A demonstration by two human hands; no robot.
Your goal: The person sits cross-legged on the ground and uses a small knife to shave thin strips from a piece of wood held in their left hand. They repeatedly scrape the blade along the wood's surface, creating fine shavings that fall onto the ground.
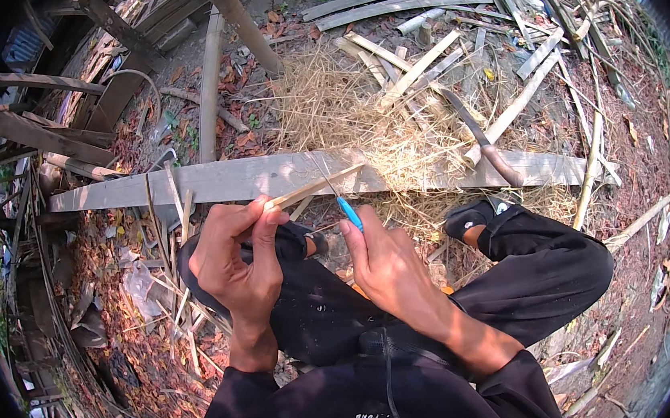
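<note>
Above the plank (241, 177), left hand (240, 258) grip clamps a bamboo sliver (313, 187); right hand (390, 264) clamps a blue-handled knife (349, 212).

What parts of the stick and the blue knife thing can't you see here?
All in the head view:
- Blue-handled tool: the right hand covers most of the handle, and its blade is too thin to make out.
- Bamboo strip: its near end is hidden inside the left hand.
- Long-handled chopping tool on the plank: straw partly buries its far end.
- The left foot is blocked by the hands.
</note>
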